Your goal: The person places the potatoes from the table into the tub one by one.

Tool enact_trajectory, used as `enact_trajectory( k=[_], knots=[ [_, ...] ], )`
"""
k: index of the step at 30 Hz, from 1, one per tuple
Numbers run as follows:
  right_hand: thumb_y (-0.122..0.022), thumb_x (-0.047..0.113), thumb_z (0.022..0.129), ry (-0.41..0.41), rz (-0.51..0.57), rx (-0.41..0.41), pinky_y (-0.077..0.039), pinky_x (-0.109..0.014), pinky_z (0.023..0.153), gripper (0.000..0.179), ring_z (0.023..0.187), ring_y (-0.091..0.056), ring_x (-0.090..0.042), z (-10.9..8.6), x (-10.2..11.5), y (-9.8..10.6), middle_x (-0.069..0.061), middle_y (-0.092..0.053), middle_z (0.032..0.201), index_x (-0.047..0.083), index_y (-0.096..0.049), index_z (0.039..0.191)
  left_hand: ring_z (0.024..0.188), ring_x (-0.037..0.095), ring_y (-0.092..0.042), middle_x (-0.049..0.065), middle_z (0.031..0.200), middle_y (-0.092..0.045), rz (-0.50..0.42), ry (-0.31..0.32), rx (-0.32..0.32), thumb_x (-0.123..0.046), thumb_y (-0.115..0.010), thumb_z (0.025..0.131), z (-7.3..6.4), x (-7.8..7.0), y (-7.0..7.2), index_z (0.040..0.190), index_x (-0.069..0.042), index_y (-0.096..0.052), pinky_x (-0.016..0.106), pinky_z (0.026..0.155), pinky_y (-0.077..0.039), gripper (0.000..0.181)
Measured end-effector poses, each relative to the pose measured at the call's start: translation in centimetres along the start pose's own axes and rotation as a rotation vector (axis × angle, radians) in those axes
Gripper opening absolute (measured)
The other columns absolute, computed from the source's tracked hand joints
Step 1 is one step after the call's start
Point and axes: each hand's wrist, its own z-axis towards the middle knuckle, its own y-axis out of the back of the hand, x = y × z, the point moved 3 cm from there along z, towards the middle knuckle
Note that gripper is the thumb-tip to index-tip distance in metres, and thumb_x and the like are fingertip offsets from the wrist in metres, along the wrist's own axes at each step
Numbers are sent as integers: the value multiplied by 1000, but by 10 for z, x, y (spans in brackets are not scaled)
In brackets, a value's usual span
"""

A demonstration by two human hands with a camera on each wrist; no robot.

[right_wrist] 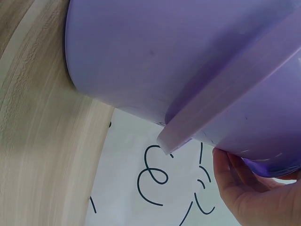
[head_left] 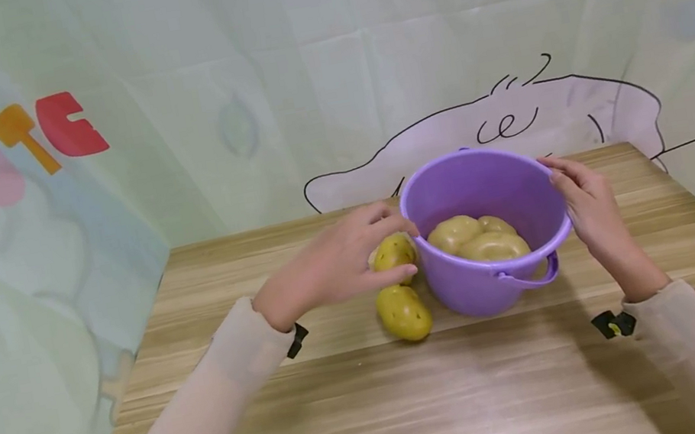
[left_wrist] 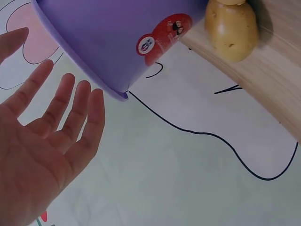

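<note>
A purple bucket [head_left: 472,292] stands upright on the table, with three potatoes [head_left: 494,247] visible inside. My right hand [head_left: 593,208] grips its right rim, thumb and fingers on either side of the edge. My left hand [head_left: 351,257] hovers by the left rim, fingers loosely spread and nothing in the palm; in the left wrist view a gap separates the fingers from the bucket. Below that hand, beside the bucket, lie two yellower potatoes: a nearer potato [head_left: 404,313] and a farther potato [head_left: 394,251], partly hidden by the hand.
The wooden table [head_left: 382,412] ends at the back against a printed cloth backdrop [head_left: 249,133]. The bucket's purple handle [head_left: 533,282] hangs down at its front. A red label [left_wrist: 169,37] shows on the bucket's side in the left wrist view.
</note>
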Motion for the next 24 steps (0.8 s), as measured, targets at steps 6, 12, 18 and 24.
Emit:
enact_trajectory(
  k=[6,12,18,24],
  knots=[
    [-43,19,107,0,-1,2,-45,-12,84,43,101,-56,-3,0,0,1,5,-60,117,-9,-51,139,101,18,-54,2,116,-56,11,-4,12,-38,-69,93,-9,4,-8,127,-17,-64,33,87,-47,40],
    [-43,20,108,-12,-12,6,-46,-12,85,44,103,-56,-4,1,-2,0,0,-59,122,-9,-50,140,107,17,-53,2,117,-57,19,-9,21,-36,-70,92,-16,8,-19,127,-16,-65,34,93,-46,41],
    [-43,21,108,-15,-8,12,-45,-12,85,44,104,-55,-4,1,-2,0,-1,-59,123,-8,-50,141,114,21,-50,6,124,-56,4,24,70,-36,-70,92,-23,10,-34,129,-15,-64,39,95,-46,43],
    [-42,21,108,-22,-7,14,-45,-12,85,44,105,-55,-4,0,-2,1,0,-58,123,-7,-49,141,120,22,-46,5,131,-54,-8,60,150,-39,-69,93,-28,12,-53,133,-17,-62,38,98,-46,46]
  ],
)
